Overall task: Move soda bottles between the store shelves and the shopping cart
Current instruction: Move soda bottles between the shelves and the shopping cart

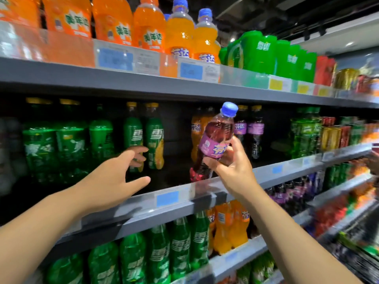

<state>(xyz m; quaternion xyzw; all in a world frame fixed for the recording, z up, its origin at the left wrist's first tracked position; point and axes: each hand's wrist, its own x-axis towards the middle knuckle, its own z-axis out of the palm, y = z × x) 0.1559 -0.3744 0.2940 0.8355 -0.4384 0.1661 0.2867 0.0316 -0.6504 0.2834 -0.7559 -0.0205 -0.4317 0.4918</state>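
Note:
My right hand (pixel 229 167) grips a purple grape soda bottle (pixel 215 138) with a blue cap, tilted, its base just above the front rail of the middle shelf (pixel 287 171). My left hand (pixel 119 175) is spread with straight fingers, reaching into the middle shelf toward two green soda bottles (pixel 154 140); it holds nothing, and whether its fingertips touch one I cannot tell. Behind the held bottle stand orange bottles (pixel 196 130) and two more purple ones (pixel 255 132). A dark gap lies between the green and orange bottles.
The top shelf (pixel 143 83) carries orange soda bottles and green packs. Lower shelves hold green, orange and purple bottles. Cans and multipacks (pixel 328 136) fill the right side. Another person's hand (pixel 374 160) shows at the right edge.

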